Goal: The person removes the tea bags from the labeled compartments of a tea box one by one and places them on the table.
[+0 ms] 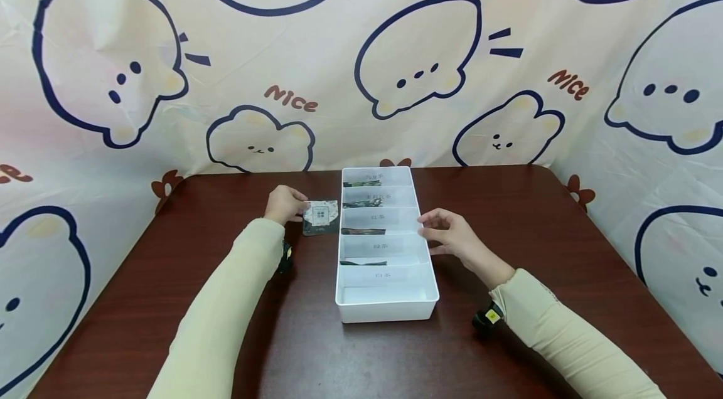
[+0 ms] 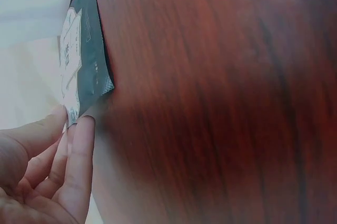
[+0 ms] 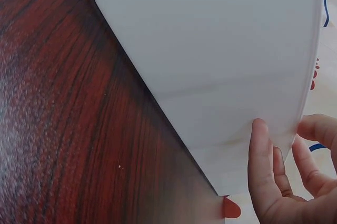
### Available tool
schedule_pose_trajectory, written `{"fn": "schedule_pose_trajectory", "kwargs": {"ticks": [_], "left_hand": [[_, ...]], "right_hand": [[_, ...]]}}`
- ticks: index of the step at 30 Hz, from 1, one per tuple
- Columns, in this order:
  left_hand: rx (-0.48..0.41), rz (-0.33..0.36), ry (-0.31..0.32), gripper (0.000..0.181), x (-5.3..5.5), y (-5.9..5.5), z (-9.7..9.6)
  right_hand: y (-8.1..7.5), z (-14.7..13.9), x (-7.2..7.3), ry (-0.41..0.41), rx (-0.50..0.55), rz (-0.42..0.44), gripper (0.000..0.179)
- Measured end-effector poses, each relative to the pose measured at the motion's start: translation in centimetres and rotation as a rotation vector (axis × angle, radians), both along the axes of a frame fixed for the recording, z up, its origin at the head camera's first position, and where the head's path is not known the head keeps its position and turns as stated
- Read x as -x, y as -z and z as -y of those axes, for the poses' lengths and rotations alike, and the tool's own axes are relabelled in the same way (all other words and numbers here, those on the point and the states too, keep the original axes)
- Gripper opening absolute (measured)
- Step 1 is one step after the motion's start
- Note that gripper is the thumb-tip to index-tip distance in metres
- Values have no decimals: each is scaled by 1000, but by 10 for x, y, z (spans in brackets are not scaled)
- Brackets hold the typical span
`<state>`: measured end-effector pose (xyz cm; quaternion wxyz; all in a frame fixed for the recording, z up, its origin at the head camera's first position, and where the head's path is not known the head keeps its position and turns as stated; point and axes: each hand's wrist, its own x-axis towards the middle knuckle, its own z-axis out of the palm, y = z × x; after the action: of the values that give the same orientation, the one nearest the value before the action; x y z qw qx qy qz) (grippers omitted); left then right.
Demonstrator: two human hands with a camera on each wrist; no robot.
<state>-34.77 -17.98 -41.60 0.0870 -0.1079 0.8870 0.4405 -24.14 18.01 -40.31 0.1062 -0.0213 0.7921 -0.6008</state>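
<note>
Nearest, two pale sleeves (image 1: pixel 223 305) enter across the tabletop (image 1: pixel 307 361), whose near edge is out of frame. A white divided box (image 1: pixel 386 312) stands mid-width, its short near wall facing the person and its long sides running to the tabletop's far edge. Edges of packets (image 1: pixel 363 263) show in its four farther compartments, leaning at the dividers.

The right hand (image 1: pixel 454 237) is at the box's right side, fingers slightly spread, fingertips touching the outer wall near the rim; whether any finger hooks over the rim cannot be told. The left hand (image 1: pixel 284 204) pinches one corner of a dark sachet (image 1: pixel 321 228) between thumb and fingers. The sachet lies just beside the box's left wall, printed face up; contact with the tabletop cannot be confirmed.

Risks, in judgement: the corner-only hold could let the sachet swivel or slip; raised too little, it could snag on the box rim. Uneven pressure from the right hand could slide the box leftward into the sachet, as no hand braces the opposite wall.

Surface: dark reddish-brown wood grain, with a dull sheen toward the near side. Beyond the far edge hangs a cream backdrop (image 1: pixel 333 60) with blue-outlined cartoon figures and "Nice" lettering, continuing along both sides.
</note>
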Motion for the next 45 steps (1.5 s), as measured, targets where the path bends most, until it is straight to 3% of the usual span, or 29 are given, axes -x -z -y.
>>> {"fn": "schedule_pose_trajectory", "kwargs": {"ticks": [13,22,32,39,45], "left_hand": [[-16,34,-32,23,3,4,-2],[-24,19,-34,24,3,6,0],[-74,9,-14,24,-3,-1,1],[-183,-33,38,30,-12,-18,1],[-284,-95,115,36,-29,-52,-5]], "right_hand": [[0,0,0,-2,6,-4,32],[0,1,0,5,4,4,32],[0,1,0,3,15,6,32],[0,2,0,10,-4,9,31],[-1,1,0,13,-5,14,31]]}}
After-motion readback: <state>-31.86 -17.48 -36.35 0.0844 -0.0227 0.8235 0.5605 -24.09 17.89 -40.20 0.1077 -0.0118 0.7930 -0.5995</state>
